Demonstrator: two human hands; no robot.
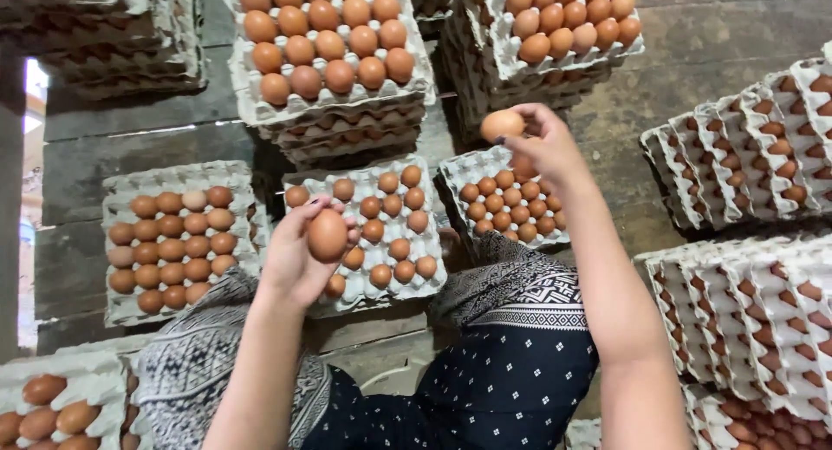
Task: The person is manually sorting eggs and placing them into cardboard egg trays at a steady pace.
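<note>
Stock: stacked grey pulp-paper egg trays [334, 112] filled with brown eggs, ringing a half-filled grey pulp tray [381, 281] just in front of the seated person's knees. Left hand [299, 259] cups one brown oval egg [327, 235], fingers curled round it above that tray; right hand [537, 142] pinches a paler brown egg [502, 125] at the fingertips over a smaller full tray [485, 168]. Handling, as judged: keep pressure light and lower each egg point-down into an open cup without knocking its neighbours.

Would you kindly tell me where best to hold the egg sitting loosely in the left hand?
Probably across the middle of the brown egg, where it is widest, coming from its exposed right side. The left hand cups it from behind with the long axis upright.
</note>
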